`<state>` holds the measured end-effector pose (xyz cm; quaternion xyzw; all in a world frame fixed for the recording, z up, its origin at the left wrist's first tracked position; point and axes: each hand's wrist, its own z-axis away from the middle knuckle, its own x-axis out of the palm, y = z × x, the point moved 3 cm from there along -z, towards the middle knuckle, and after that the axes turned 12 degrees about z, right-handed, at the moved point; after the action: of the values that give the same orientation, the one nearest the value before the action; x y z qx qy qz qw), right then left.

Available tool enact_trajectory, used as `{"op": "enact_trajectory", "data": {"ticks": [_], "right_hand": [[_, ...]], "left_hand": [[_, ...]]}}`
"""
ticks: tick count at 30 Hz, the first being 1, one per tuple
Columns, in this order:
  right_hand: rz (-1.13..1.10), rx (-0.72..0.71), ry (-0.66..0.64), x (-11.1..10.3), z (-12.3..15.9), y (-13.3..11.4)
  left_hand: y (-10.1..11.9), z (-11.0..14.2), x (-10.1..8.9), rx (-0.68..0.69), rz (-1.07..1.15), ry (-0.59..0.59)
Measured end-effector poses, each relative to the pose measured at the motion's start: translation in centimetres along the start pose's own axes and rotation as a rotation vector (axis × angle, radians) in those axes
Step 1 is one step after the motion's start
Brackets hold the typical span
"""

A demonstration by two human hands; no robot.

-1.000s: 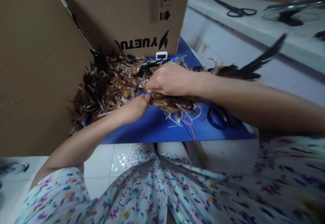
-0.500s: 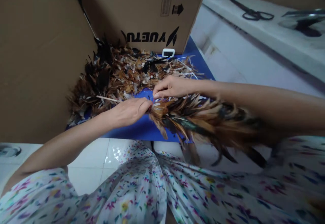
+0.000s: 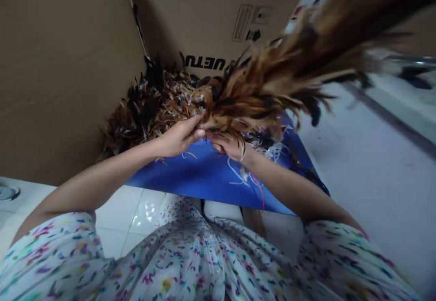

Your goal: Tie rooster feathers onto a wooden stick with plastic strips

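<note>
Over the near part of the blue table [image 3: 194, 171], we pinch the left end of the feather bundle [image 3: 259, 94] in our left hand [image 3: 179, 136], thumb and fingers closed on it. Our right hand [image 3: 231, 147] is just beside, its fingers curled under that same end; we cannot tell how firmly they grip. The bundle slants up to the far right, its far end blurred. Beyond our left hand, a feather pile [image 3: 170, 98] lies against the cardboard [image 3: 204, 19]. White strings [image 3: 276, 151] and a pink thread [image 3: 260, 187] lie to the right.
</note>
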<state>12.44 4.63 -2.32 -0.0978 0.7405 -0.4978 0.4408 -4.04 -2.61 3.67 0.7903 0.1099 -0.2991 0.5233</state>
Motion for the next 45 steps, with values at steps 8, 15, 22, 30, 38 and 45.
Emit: {"op": "enact_trajectory", "data": {"ticks": [8, 15, 22, 30, 38, 45], "right_hand": [[-0.139, 0.027, 0.142, 0.7, 0.7, -0.1], [0.157, -0.006, 0.243, -0.2, 2.1, -1.0], [0.117, 0.029, 0.291, -0.3, 2.0, -0.2], [0.109, 0.024, 0.295, 0.3, 1.6, 0.4], [0.281, 0.003, 0.380, 0.9, 1.5, 0.5], [0.240, -0.023, 0.421, 1.3, 1.5, 1.0]], "left_hand": [[-2.2, -0.4, 0.9, -0.236, 0.389, -0.018], [-3.4, -0.4, 2.4, -0.235, 0.080, 0.055], [-4.6, -0.5, 3.6, -0.310, 0.033, 0.122], [-4.2, -1.2, 4.9, -0.347, -0.111, 0.247], [-6.1, -0.9, 5.9, -0.302, 0.084, 0.346], [-6.5, -0.5, 6.4, -0.290, 0.505, 0.496]]}}
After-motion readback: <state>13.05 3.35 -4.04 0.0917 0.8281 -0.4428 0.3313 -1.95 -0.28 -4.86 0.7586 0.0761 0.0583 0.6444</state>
